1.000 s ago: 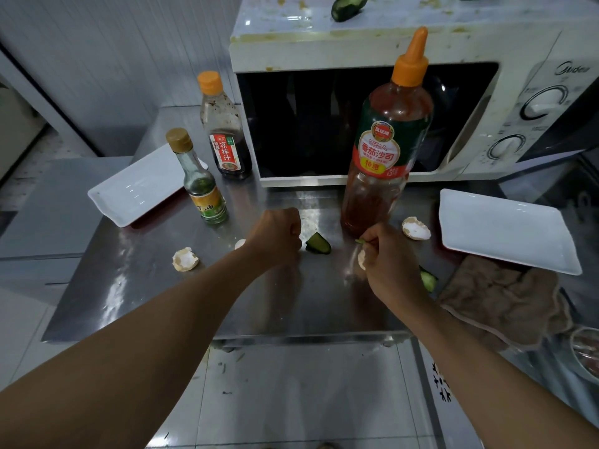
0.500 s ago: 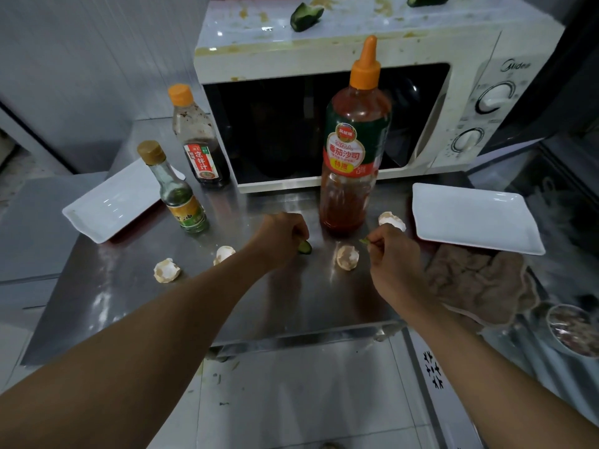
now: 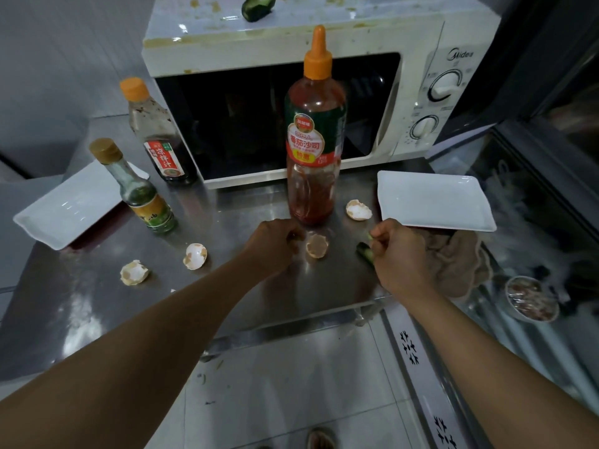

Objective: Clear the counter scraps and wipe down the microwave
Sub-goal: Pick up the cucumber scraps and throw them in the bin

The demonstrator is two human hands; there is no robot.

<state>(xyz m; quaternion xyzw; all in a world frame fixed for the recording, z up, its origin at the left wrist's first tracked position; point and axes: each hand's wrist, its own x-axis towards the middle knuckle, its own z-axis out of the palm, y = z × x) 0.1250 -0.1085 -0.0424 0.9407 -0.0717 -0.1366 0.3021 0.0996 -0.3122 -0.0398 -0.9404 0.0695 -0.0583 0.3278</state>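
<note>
The stained white microwave (image 3: 418,50) stands at the back of the steel counter (image 3: 97,306), with a cucumber piece (image 3: 257,6) and smears on its top. My left hand (image 3: 275,244) is a closed fist on the counter, a dark green cucumber piece just showing between its fingers. An eggshell half (image 3: 317,245) lies right beside it. My right hand (image 3: 398,254) pinches a small green scrap (image 3: 369,235). Another cucumber piece (image 3: 364,251) lies against its knuckles. More eggshell halves lie at the left (image 3: 194,252), far left (image 3: 134,272) and near the sauce bottle (image 3: 358,210).
A tall ketchup bottle (image 3: 314,140) stands in front of the microwave door, with two smaller bottles (image 3: 158,134) (image 3: 139,192) to the left. White rectangular plates sit at the left (image 3: 71,205) and right (image 3: 434,199). A brown cloth (image 3: 453,264) lies at the counter's right edge, a bowl (image 3: 531,298) beyond it.
My left hand has closed over the cucumber piece that lay bare beside it. My right hand has shifted right, uncovering the eggshell half between the hands.
</note>
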